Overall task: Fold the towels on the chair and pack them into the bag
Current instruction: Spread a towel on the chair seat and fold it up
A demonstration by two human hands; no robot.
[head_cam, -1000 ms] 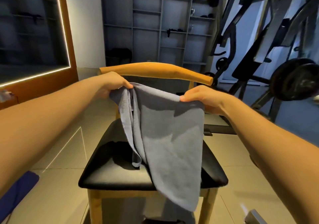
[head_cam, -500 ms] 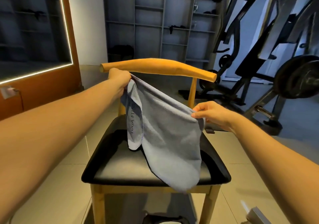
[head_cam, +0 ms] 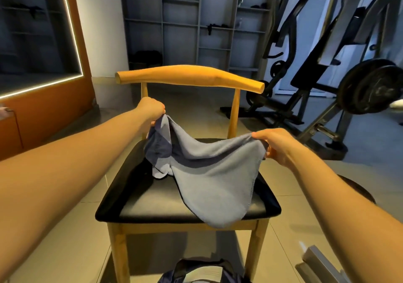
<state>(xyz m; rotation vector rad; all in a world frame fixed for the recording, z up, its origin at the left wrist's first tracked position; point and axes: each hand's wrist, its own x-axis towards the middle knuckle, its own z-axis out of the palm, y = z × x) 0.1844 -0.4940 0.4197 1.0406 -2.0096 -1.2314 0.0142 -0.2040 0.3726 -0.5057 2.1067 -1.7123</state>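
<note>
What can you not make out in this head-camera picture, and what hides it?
- Bag: head view, cut off by the bottom edge; contents unseen.
- Fingertips of the left hand: head view, buried in the bunched towel.
- Shelf items: head view, too small and dark.
- Grey object: head view, blurred, cut by the edge.

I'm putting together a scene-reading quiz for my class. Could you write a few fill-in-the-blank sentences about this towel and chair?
1. The left hand holds its corner of the towel ____ than the right hand holds its own.
2. The towel's lower part lies on the chair seat, whose colour is ____.
3. The chair's curved backrest is made of ____.

Missing words: higher; black; wood.
</note>
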